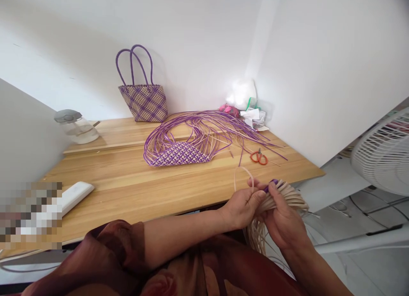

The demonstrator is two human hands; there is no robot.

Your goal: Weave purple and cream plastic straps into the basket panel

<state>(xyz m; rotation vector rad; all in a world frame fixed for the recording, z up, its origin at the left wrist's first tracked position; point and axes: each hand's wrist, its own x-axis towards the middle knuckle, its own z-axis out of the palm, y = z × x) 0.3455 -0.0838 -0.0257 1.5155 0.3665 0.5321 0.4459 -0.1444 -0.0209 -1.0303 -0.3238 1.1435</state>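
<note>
Off the right front edge of the table, both my hands close on a bundle of beige weaving strips [292,196] with a purple band [271,186] round it. My left hand [244,206] grips the near end, where one pale strip [244,168] loops up above the fingers. My right hand [284,221] holds the bundle from the right, thumb on top beside the purple band. Loose strip ends hang below the hands. On the table lies a partly woven purple and beige piece [180,154], its long unwoven strips [204,121] sweeping back and right.
A finished woven bag [147,102] with purple handles stands by the wall. Orange-handled scissors [259,157] lie near the right edge. At left are a water jug [79,129] and a white oblong object [75,195]. A white fan [383,155] stands right of the table [134,189].
</note>
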